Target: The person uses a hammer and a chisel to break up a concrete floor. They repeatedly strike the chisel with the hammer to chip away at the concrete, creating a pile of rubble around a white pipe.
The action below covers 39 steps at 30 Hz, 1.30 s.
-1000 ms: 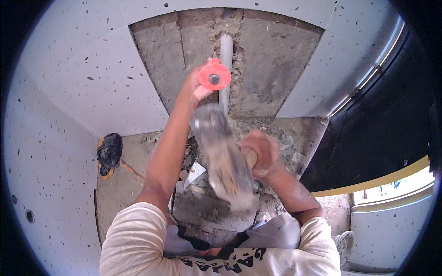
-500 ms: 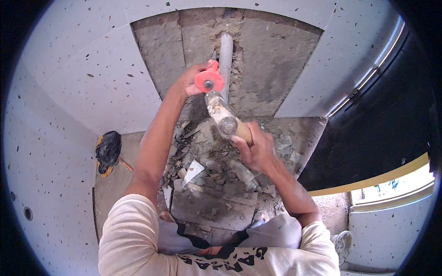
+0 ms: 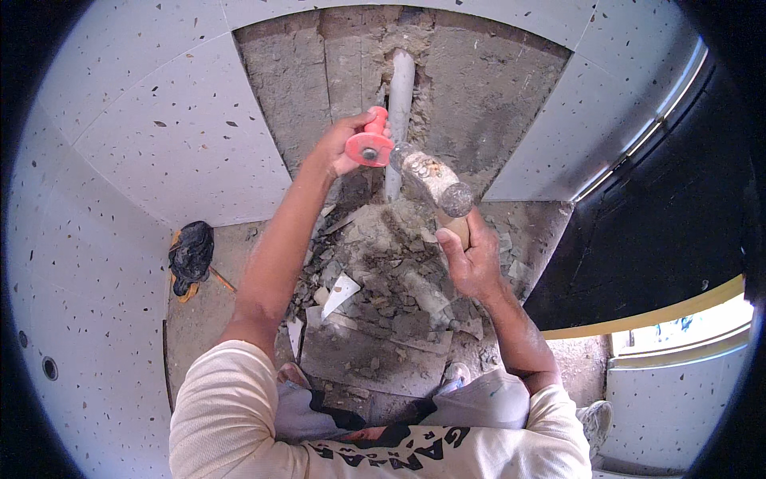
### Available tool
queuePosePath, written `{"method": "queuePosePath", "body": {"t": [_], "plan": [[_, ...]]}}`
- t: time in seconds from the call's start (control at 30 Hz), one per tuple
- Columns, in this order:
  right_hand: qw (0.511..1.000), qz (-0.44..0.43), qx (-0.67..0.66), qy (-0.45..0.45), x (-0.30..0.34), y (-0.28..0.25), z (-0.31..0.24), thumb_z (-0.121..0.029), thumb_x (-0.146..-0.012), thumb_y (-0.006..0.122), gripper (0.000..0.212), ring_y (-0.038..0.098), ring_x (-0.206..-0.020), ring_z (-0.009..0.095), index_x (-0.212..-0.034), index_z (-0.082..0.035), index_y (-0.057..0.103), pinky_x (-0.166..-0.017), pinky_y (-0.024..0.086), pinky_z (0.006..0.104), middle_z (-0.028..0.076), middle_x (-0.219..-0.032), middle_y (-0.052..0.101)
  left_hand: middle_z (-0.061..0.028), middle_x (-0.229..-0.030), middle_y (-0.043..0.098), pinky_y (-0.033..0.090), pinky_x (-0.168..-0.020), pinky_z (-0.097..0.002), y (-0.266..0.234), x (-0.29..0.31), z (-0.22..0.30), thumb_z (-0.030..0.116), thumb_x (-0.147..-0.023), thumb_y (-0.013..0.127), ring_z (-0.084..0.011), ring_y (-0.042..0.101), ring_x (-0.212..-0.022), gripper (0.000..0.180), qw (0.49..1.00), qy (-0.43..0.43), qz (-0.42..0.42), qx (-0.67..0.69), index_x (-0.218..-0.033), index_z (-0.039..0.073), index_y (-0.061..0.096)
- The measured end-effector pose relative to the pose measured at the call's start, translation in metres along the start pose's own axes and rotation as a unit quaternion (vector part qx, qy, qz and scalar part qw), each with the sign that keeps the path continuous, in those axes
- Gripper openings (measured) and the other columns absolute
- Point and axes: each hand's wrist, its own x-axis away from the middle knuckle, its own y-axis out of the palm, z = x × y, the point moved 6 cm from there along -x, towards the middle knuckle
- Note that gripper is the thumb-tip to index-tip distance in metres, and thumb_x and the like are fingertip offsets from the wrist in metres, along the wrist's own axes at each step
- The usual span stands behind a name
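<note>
My left hand (image 3: 345, 145) is closed round the red grip of a chisel (image 3: 377, 121), whose round red guard and dark metal striking end face me. Its blade is mostly hidden behind the hand, close to the grey pipe (image 3: 402, 92) set in the broken wall. In my right hand (image 3: 477, 259) is the wooden handle of a hammer (image 3: 431, 177), its worn, dust-coated head to the right of the chisel's guard. A small gap shows between the hammer head and the chisel's struck end.
Rubble (image 3: 383, 271) with broken tile pieces (image 3: 341, 295) covers the floor below the pipe. Speckled white tiles (image 3: 191, 136) frame the bare wall patch (image 3: 479, 96). A black bag (image 3: 191, 249) lies by the left wall; a large dark panel (image 3: 638, 223) stands at right.
The hammer has swung right, away from the chisel's struck end, with my right hand. The chisel has tilted slightly and shifted a little right in view.
</note>
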Motion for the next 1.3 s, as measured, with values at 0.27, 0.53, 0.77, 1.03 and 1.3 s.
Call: {"method": "queuePosePath", "body": {"t": [0.27,0.53,0.77,1.03,1.3], "plan": [[1.0,0.007,0.004,-0.011,-0.002,-0.011,-0.02,-0.025,-0.087,0.063,0.029,0.059,-0.056,0.022,-0.098,0.0,0.052,-0.056,0.047,0.0355,0.011,-0.065,0.058,-0.0148,-0.093,0.063,0.055,-0.077,-0.0402,0.01,-0.011,-0.004,0.025,-0.094,0.056,-0.0257,0.064,-0.083,0.024,0.99,0.024,-0.031,0.135,-0.103,0.002,0.055],[0.979,0.03,0.087,-0.181,0.011,-0.008,-0.023,-0.02,-0.073,0.074,0.041,0.065,-0.067,0.03,-0.102,-0.001,0.053,-0.063,0.051,0.0377,0.016,-0.084,0.063,-0.0098,-0.088,0.064,0.054,-0.073,-0.0375,0.016,-0.008,0.003,0.022,-0.095,0.055,-0.0221,0.063,-0.079,0.018,0.994,0.028,-0.017,0.104,-0.099,0.004,0.057],[0.961,-0.004,0.226,-0.158,-0.03,0.054,0.029,-0.029,-0.078,0.072,0.043,0.064,-0.067,0.035,-0.105,-0.003,0.052,-0.059,0.052,0.0433,0.015,-0.082,0.062,-0.008,-0.085,0.063,0.054,-0.077,-0.0395,0.015,-0.008,0.01,0.019,-0.094,0.054,-0.0215,0.062,-0.077,0.013,0.993,0.029,-0.056,0.095,-0.093,0.006,0.058],[0.962,0.023,0.07,-0.263,-0.007,0.025,-0.035,-0.039,-0.086,0.064,0.041,0.064,-0.066,0.034,-0.107,-0.006,0.053,-0.056,0.051,0.0433,0.014,-0.078,0.062,-0.0077,-0.084,0.064,0.055,-0.072,-0.039,0.012,-0.012,0.006,0.025,-0.094,0.057,-0.021,0.064,-0.077,0.018,0.989,0.015,-0.077,0.128,-0.094,0.007,0.059],[0.974,-0.043,0.224,-0.01,-0.044,0.054,0.036,-0.029,-0.083,0.066,0.037,0.064,-0.072,0.041,-0.104,-0.002,0.052,-0.06,0.051,0.0459,0.023,-0.078,0.063,-0.0109,-0.09,0.064,0.055,-0.077,-0.0421,0.006,-0.009,0.001,0.025,-0.092,0.06,-0.0247,0.064,-0.083,0.021,0.995,0.016,-0.028,0.091,-0.099,0.006,0.057]]}}
